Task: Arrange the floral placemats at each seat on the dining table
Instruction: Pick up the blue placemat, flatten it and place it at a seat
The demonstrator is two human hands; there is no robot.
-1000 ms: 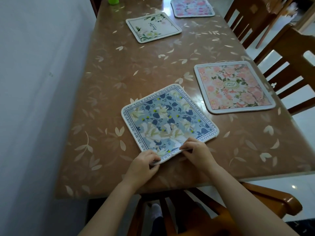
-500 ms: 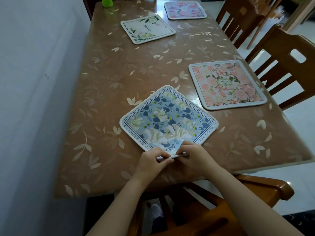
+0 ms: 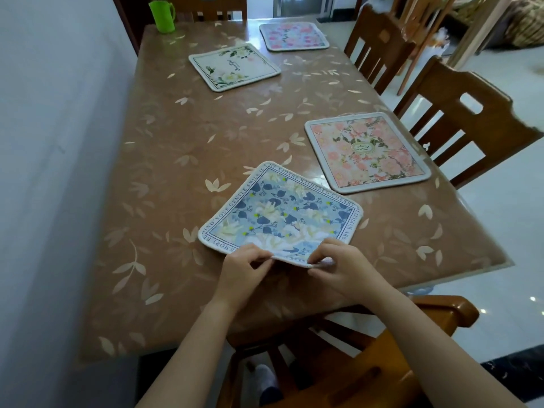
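Got the blue flower placemat [image 3: 282, 213] lying turned like a diamond on the desk [image 3: 176, 160], close to the near edge and right in front of the near chair [image 3: 412, 334]. Pinching its near corner with both hands: left hand [image 3: 244, 272] curled onto the corner from the left, right hand [image 3: 341, 269] nipping the same bit from the right, thumb and fingers closed on the white edging. Holding that corner raised a little off the desk, rest of it flat. Lettering round the border, only partly readable.

Moving outward: just beyond and to the right, a pink flower placemat [image 3: 366, 151], flat near the right edge, in front of a wooden chair [image 3: 471, 119]. Further up, toward the left-middle, a white placemat [image 3: 234, 66] with green leaves, sitting at a slight angle. Past that, a second pink placemat [image 3: 293, 35] near the far right corner, next to a far chair [image 3: 379, 45]. Way off at the far left corner, a green cup [image 3: 162, 16] standing upright.

Brown leaf-print cover over the whole desk. White wall [image 3: 44, 172] hard along the left side. Down below, under the near chair, a sock [image 3: 263, 375] showing.
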